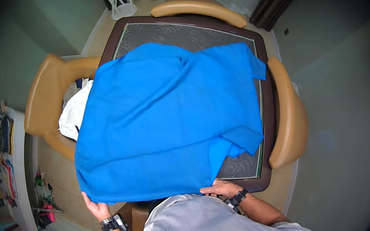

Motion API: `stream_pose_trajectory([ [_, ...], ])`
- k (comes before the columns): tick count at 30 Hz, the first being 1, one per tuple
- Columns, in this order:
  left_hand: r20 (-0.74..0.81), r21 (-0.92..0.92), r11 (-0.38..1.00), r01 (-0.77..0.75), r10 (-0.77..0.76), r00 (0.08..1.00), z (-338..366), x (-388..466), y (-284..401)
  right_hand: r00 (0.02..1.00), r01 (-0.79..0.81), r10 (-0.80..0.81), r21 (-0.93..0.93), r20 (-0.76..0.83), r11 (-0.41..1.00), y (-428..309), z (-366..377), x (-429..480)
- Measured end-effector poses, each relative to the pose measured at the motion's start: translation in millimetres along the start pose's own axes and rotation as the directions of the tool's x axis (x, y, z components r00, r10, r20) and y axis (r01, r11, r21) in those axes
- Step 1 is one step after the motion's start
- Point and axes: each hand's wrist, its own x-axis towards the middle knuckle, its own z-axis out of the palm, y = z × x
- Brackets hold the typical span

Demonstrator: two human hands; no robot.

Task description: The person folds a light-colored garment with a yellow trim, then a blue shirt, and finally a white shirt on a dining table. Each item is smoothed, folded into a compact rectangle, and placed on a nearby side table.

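Note:
A large blue cloth (157, 115) lies spread and creased over a dining table (272, 170) with a dark wooden rim. Its near left corner is pinched by my left hand (96, 207), just off the table's left side. At the near edge, close to my shirt, my right hand (224, 188) grips the cloth with thumb and fingers. The cloth's near right part is folded over on itself, so a patch of the grey, leaf-patterned tabletop (241, 167) shows beside it. Another corner hangs over the right rim.
Tan leather chairs stand at the left (44, 95), right (288, 112) and far side (199, 8). White and dark garments (77, 108) lie on the left chair. A white shelf (19, 165) with folded clothes is farther left. A white stand (121, 4) stands behind the table.

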Motion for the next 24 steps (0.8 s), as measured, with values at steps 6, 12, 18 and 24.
stream_pose_trajectory([
  [6, 0.046, 0.144, 0.990, 0.011, -0.018, 0.999, -25, 23, 20, 0.973, 0.005, 0.032, 0.155, -0.230, 0.988, 18, 9, -21],
  [12, -0.035, 0.124, 0.988, 0.092, -0.089, 0.995, -28, 54, 36, 0.802, 0.511, 0.111, 0.770, -0.587, 0.381, 34, -28, -12],
  [18, 0.025, 0.017, 0.980, 0.198, -0.198, 0.980, -31, 68, 46, 0.613, 0.789, 0.067, 0.614, -0.787, -0.005, 48, -74, 20],
  [24, -0.022, 0.132, 0.961, 0.243, -0.242, 0.970, -31, 79, 54, 0.335, 0.814, 0.292, 0.432, -0.896, 0.389, 94, -91, -27],
])
